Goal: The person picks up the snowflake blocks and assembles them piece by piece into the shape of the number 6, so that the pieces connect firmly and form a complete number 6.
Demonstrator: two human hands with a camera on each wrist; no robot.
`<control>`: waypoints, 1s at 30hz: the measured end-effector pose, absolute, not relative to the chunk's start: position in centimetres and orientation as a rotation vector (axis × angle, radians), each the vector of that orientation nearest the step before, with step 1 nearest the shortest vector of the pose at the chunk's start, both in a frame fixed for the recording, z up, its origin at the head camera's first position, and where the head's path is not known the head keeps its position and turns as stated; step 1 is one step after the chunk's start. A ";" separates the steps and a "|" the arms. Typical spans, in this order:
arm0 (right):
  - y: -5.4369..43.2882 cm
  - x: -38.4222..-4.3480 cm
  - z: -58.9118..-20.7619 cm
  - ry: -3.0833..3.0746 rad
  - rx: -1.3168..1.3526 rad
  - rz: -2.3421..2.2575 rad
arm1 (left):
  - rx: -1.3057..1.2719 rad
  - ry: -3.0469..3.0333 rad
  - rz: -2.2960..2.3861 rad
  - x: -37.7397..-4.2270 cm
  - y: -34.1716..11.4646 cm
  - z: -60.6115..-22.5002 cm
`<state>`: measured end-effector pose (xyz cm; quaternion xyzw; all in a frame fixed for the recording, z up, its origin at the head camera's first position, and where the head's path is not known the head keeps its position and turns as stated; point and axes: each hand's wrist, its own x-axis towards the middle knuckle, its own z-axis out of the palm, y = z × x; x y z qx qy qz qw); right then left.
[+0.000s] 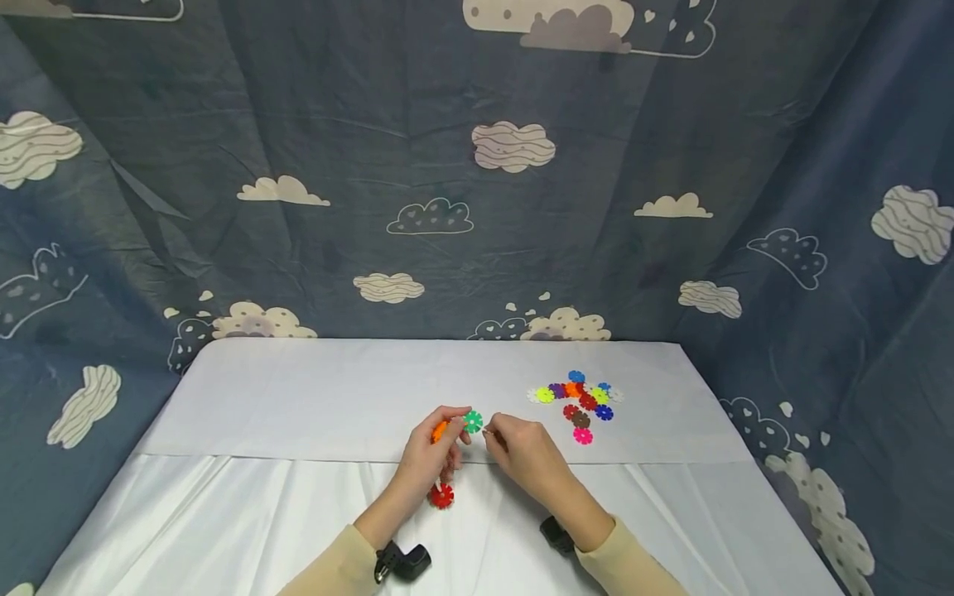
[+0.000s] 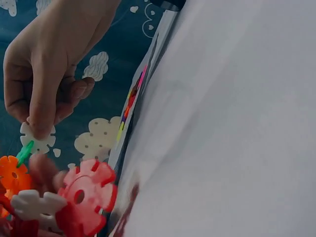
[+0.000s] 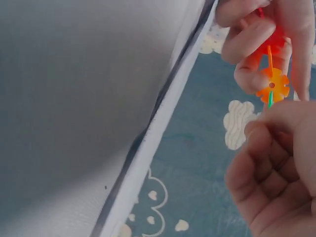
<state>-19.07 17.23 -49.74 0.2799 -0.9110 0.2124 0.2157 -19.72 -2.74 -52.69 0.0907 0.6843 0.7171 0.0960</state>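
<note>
A chain of flat notched plastic discs is gripped in my left hand (image 1: 426, 463). Its red disc (image 1: 442, 496) hangs below the palm, and a green disc (image 1: 473, 422) sticks out past the fingertips. In the left wrist view a red disc (image 2: 101, 192), a white disc (image 2: 32, 205) and an orange disc (image 2: 15, 185) show interlocked. My right hand (image 1: 532, 455) pinches another white disc (image 2: 43, 142) between thumb and forefinger, right at the edge of the green one. From the right wrist view, fingers hide most of that white disc; the orange disc (image 3: 280, 91) stands just above.
A loose cluster of several coloured discs, with a pink disc (image 1: 583, 435) nearest me, lies on the white-covered table (image 1: 335, 397) to the right of my hands. A dark cloud-patterned curtain (image 1: 335, 240) rises behind the table and along both sides.
</note>
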 end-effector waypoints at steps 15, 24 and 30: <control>17.5 -19.4 -49.8 -2.634 0.729 0.542 | 0.223 1.967 1.948 -20.0 -2.9 -52.2; 18.3 -19.9 -49.2 -2.642 0.724 0.693 | 0.164 1.730 2.176 -19.0 -1.6 -53.1; 23.3 -22.1 -47.4 -2.818 0.398 0.714 | 0.111 1.657 2.299 -19.3 -1.5 -53.3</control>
